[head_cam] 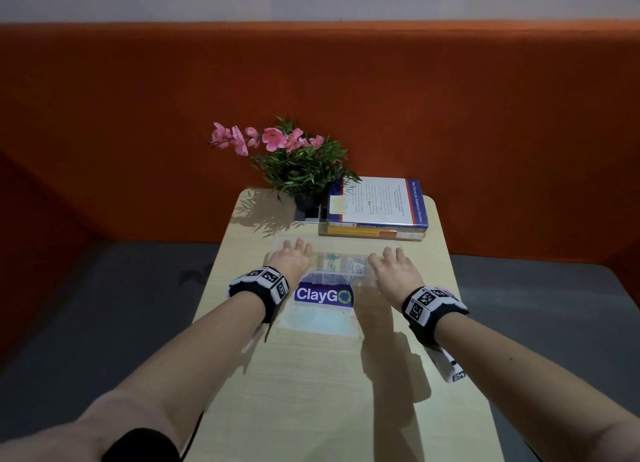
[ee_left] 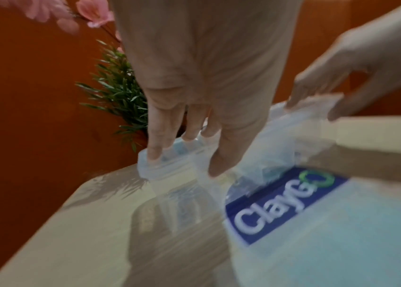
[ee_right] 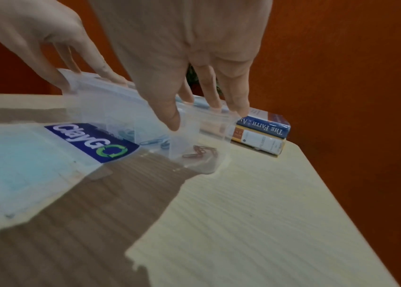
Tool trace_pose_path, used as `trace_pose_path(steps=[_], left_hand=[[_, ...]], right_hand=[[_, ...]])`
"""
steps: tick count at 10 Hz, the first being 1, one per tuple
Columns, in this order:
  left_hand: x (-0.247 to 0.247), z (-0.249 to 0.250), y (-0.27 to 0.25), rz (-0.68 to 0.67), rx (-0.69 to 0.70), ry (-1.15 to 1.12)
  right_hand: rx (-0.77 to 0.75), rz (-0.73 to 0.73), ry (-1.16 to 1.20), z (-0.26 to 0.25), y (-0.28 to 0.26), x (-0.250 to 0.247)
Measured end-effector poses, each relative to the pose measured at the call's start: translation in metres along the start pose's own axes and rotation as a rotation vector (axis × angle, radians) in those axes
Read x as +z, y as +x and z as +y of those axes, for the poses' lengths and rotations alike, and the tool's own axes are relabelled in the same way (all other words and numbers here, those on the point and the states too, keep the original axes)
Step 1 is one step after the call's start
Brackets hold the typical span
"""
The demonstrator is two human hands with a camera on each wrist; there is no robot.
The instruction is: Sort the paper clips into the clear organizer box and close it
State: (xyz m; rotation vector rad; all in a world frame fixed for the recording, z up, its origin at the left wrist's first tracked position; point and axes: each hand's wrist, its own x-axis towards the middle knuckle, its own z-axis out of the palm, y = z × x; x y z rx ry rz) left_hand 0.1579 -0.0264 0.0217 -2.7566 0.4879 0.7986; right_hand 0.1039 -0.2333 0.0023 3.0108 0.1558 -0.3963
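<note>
The clear organizer box (head_cam: pixel 341 275) stands across the middle of the pale wooden table (head_cam: pixel 311 392). Its compartments hold paper clips sorted by colour: green ones (head_cam: pixel 330 259) and blue ones (head_cam: pixel 357 264), with red ones (ee_right: pixel 200 151) in the right end cell. My left hand (head_cam: pixel 294 254) lies over the box's left end with straight fingers (ee_left: pixel 155 147) touching the top edge. My right hand (head_cam: pixel 393 264) lies over the right end, fingers (ee_right: pixel 237 104) on the rim and thumb down the front wall. Whether the lid is fully down I cannot tell.
A blue ClayGo sticker (head_cam: pixel 323 294) on a pale blue sheet lies just in front of the box. Two stacked books (head_cam: pixel 377 205) and a potted plant with pink flowers (head_cam: pixel 298 164) stand right behind the box. An orange wall surrounds the table.
</note>
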Motion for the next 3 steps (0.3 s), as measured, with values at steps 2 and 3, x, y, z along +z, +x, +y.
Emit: trace_pose_path(steps=[2, 3], left_hand=[[0.002, 0.001, -0.041, 0.370, -0.019, -0.299], [0.020, 0.008, -0.091, 0.414, 0.049, -0.517]], right_hand=[[0.027, 0.069, 0.240, -0.010, -0.032, -0.013], [-0.049, 0.059, 0.541, -0.014, -0.085, -0.002]])
